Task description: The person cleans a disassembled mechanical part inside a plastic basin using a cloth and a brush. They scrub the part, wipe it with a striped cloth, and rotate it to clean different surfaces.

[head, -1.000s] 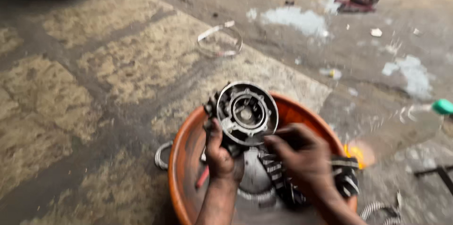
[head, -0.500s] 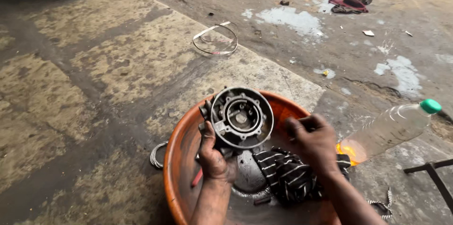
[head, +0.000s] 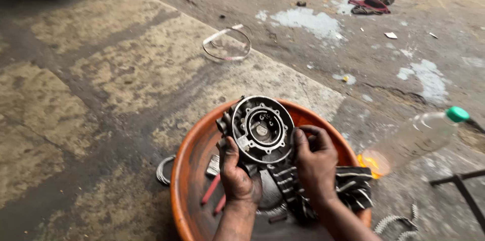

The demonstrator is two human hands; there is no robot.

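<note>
**Round engine part held over an orange basin**

A dark, round metal engine part (head: 261,130) is held upright in both hands above an orange basin (head: 188,180) that stands on the stained concrete floor (head: 101,84). The left hand (head: 237,178) is clenched on the part's lower left edge, thumb laid up along the rim. The right hand (head: 314,162) is closed on the right edge, its fingers curled over the rim; a black cloth with white stripes (head: 348,190) is seen under this hand, draped across the basin's right side, though whether it is pinched in the grip cannot be told. The part's open face, with a ring of small holes, is turned towards the camera. Two red handles (head: 214,195) lie inside the basin, below the left hand. A clear plastic bottle with a green cap (head: 422,137) lies on the floor just right of the basin. A wire ring (head: 227,44) lies well apart, farther up the floor.
</note>
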